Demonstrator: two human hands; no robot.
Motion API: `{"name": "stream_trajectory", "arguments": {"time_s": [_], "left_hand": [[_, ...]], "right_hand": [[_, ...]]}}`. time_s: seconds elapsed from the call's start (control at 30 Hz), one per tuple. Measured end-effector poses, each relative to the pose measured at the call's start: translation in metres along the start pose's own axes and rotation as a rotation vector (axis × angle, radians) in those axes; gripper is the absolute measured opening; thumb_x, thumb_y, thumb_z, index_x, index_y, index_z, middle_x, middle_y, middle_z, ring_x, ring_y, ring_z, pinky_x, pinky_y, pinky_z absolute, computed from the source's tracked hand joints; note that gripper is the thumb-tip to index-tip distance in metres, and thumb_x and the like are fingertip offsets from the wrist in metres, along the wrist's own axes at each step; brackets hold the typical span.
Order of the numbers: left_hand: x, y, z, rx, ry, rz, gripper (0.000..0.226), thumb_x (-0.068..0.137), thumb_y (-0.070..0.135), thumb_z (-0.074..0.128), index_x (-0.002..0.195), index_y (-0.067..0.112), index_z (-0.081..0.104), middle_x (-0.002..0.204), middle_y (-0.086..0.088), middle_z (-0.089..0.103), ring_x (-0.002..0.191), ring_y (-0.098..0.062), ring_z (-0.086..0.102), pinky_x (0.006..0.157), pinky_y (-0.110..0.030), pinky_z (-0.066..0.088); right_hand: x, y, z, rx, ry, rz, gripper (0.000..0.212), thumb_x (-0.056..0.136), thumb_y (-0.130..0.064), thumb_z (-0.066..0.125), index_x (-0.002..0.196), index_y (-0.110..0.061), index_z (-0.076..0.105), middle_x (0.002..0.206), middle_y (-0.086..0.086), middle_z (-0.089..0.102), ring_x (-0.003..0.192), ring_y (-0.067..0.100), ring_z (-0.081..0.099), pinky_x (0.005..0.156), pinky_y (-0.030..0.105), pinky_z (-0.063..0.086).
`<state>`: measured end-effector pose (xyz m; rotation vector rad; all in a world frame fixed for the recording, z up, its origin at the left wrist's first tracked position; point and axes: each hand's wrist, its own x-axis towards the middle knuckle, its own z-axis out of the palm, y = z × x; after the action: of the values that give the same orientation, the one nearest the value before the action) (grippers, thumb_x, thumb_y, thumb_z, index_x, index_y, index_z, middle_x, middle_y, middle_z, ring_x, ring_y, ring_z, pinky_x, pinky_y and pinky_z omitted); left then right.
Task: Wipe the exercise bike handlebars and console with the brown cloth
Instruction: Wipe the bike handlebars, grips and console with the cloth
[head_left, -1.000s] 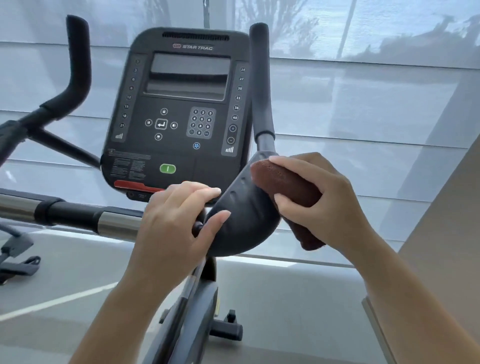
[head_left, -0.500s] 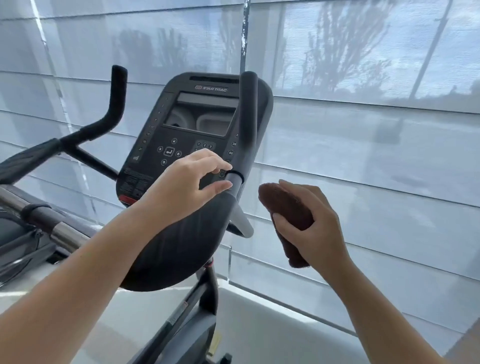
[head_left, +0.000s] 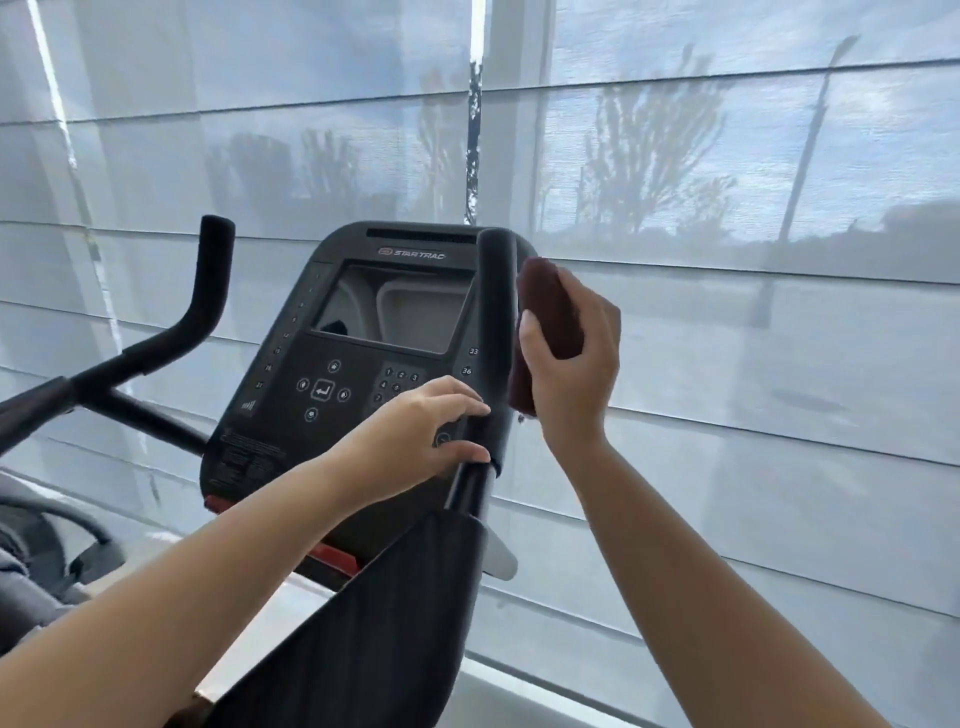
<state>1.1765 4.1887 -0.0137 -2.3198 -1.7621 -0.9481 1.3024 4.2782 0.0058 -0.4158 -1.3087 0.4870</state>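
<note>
View from a head-worn camera, looking down along two bare forearms at the front of an exercise bike that stands before a window covered by pale translucent blinds (head_left: 727, 364), with faint tree shapes showing through. The dark console (head_left: 270, 364) tilts back in the middle of the view, with a grey screen (head_left: 395, 312) above a cluster of round buttons and a number keypad (head_left: 400, 382), and a red strip (head_left: 332, 558) along its lower edge. The right handlebar (head_left: 496, 312), a black padded upright post, rises in front of the console's right edge. The right hand (head_left: 571, 374) is raised beside that post and grips the brown cloth (head_left: 550, 312), which is bunched into a thick roll; the thumb lies across the front of the roll and the fingers wrap behind it. The cloth's left side touches the right side of the post near its top. The left hand (head_left: 415, 436) reaches across the console's lower right corner, its fingers curved, with the index fingertip and thumb tip resting on the front of the same post near the bottom of its padding; whether it truly clasps the post cannot be told. Below the hands, a broad dark arm pad (head_left: 389, 623) slopes towards the camera. The left handlebar (head_left: 208, 291) bends up at the left, well apart from both hands.
</note>
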Motion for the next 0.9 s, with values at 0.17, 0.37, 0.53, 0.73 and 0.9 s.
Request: {"name": "stream_trajectory", "arguments": {"time_s": [0.17, 0.37, 0.53, 0.73, 0.9], "left_hand": [[0.006, -0.012, -0.004, -0.072, 0.045, 0.085, 0.037, 0.082, 0.025, 0.066, 0.116, 0.012, 0.062, 0.114, 0.011, 0.053, 0.100, -0.017, 0.058, 0.092, -0.024, 0.041], [0.015, -0.037, -0.010, -0.117, 0.129, 0.168, 0.031, 0.080, 0.015, 0.069, 0.109, 0.006, 0.066, 0.112, 0.006, 0.057, 0.100, -0.010, 0.058, 0.092, -0.017, 0.040], [0.031, -0.056, -0.010, -0.207, 0.152, 0.181, 0.028, 0.075, 0.014, 0.072, 0.102, 0.006, 0.070, 0.105, 0.005, 0.061, 0.099, -0.002, 0.056, 0.091, -0.016, 0.042], [0.034, -0.059, -0.001, -0.200, 0.169, 0.208, 0.024, 0.076, 0.020, 0.072, 0.100, 0.014, 0.071, 0.102, 0.009, 0.062, 0.094, -0.008, 0.060, 0.084, -0.029, 0.047], [0.035, -0.057, -0.011, -0.029, 0.208, 0.227, 0.039, 0.072, 0.038, 0.067, 0.100, 0.011, 0.071, 0.099, -0.003, 0.067, 0.088, -0.025, 0.062, 0.080, -0.044, 0.052]], "right_hand": [[0.072, 0.009, 0.031, -0.226, -0.184, -0.162, 0.044, 0.079, -0.007, 0.065, 0.122, -0.014, 0.058, 0.115, 0.008, 0.051, 0.107, 0.015, 0.052, 0.094, 0.013, 0.039], [-0.001, 0.031, 0.008, -0.290, -0.374, -0.168, 0.045, 0.072, -0.010, 0.064, 0.115, -0.023, 0.062, 0.111, -0.004, 0.050, 0.105, 0.003, 0.051, 0.092, 0.012, 0.040], [-0.020, 0.032, -0.019, -0.227, -0.494, 0.056, 0.045, 0.070, -0.015, 0.064, 0.109, -0.037, 0.063, 0.101, -0.012, 0.055, 0.084, 0.003, 0.061, 0.066, 0.011, 0.049], [0.078, 0.007, 0.019, -0.640, -0.439, -0.513, 0.041, 0.078, -0.012, 0.069, 0.118, -0.011, 0.062, 0.118, 0.017, 0.052, 0.106, 0.026, 0.054, 0.092, 0.034, 0.047], [0.089, 0.006, 0.022, -0.947, -0.634, -0.633, 0.040, 0.077, -0.020, 0.069, 0.117, -0.019, 0.064, 0.117, 0.019, 0.056, 0.098, 0.039, 0.054, 0.078, 0.048, 0.052]]}}
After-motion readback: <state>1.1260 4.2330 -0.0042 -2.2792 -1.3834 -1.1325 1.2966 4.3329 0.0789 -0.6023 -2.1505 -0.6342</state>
